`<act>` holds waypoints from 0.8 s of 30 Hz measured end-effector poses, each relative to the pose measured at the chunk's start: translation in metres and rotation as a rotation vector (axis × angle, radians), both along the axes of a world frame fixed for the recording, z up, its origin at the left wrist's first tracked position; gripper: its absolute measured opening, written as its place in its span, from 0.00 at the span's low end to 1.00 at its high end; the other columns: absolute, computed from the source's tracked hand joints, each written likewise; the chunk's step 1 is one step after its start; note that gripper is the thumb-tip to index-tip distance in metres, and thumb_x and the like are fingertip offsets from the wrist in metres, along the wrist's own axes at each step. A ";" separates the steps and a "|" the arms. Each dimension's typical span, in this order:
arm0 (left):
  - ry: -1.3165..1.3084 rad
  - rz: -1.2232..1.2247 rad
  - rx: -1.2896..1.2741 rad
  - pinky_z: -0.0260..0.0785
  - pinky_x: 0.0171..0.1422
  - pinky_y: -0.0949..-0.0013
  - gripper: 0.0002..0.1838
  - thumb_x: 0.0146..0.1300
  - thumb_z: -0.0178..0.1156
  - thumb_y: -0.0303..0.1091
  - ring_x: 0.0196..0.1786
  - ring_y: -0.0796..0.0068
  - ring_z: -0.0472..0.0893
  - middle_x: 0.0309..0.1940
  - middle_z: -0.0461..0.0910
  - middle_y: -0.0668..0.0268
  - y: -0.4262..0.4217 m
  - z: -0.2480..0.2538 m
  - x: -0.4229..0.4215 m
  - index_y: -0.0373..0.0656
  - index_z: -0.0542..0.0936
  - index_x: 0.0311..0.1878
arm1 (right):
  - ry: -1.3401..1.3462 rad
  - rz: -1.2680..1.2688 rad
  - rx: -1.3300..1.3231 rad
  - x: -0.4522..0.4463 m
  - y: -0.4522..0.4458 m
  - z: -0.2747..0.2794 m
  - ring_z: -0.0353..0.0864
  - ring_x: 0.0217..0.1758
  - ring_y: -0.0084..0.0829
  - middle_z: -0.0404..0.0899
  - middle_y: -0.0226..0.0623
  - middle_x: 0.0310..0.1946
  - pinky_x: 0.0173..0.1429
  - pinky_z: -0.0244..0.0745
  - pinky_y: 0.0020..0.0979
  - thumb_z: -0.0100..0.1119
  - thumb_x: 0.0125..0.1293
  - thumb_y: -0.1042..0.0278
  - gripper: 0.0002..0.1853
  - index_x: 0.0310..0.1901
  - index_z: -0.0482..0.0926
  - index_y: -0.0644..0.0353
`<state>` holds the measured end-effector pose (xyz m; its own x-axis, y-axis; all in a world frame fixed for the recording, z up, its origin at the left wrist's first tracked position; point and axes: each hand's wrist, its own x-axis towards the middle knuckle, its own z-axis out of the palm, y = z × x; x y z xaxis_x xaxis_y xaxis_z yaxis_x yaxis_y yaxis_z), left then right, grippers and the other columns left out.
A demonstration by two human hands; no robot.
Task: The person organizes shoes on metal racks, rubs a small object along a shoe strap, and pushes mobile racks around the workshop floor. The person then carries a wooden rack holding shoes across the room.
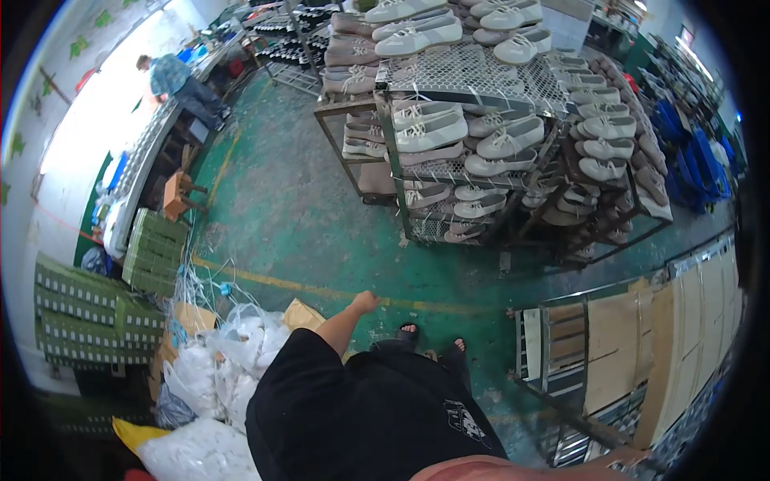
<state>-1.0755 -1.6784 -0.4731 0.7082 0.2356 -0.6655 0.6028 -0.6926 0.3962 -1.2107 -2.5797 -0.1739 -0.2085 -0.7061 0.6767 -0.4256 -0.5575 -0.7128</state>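
Note:
My left hand point(366, 301) hangs over the green floor in front of my body, its fingers curled in, with nothing visible in it. At the lower right my right arm reaches out to a metal rack cart point(571, 410). There my right hand point(628, 457) lies at the cart's near end and appears closed around its frame; the fingers are partly lost in the dark edge of the view. Brown cardboard sheets point(619, 345) lie on the cart.
Metal racks point(473, 84) full of pale lace-up shoes point(433, 131) stand ahead. Bags of white material point(212, 373) and stacked green boxes point(92, 317) are on the left. A wooden stool point(178, 196) stands by a long bench, where another person point(178, 80) bends over. Blue bins point(696, 168) are far right.

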 end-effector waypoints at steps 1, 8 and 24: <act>0.001 0.030 -0.005 0.73 0.63 0.52 0.26 0.66 0.56 0.51 0.57 0.46 0.82 0.50 0.84 0.45 -0.016 0.008 0.000 0.36 0.85 0.51 | 0.015 0.012 0.006 0.015 -0.007 -0.007 0.83 0.44 0.49 0.82 0.57 0.45 0.46 0.80 0.47 0.48 0.77 0.47 0.28 0.50 0.77 0.72; -0.090 -0.243 -0.196 0.74 0.61 0.52 0.24 0.66 0.59 0.52 0.53 0.49 0.84 0.47 0.86 0.48 -0.119 0.025 0.005 0.43 0.87 0.52 | 0.209 0.084 0.095 0.076 -0.003 -0.053 0.84 0.42 0.48 0.82 0.55 0.44 0.45 0.81 0.46 0.51 0.76 0.46 0.28 0.48 0.78 0.71; -0.135 0.444 -0.124 0.74 0.59 0.54 0.25 0.64 0.55 0.53 0.52 0.49 0.85 0.45 0.86 0.47 0.228 -0.050 -0.148 0.40 0.87 0.45 | 1.681 1.372 1.052 0.177 0.576 -0.275 0.84 0.29 0.36 0.83 0.40 0.23 0.35 0.75 0.37 0.59 0.70 0.52 0.22 0.31 0.82 0.67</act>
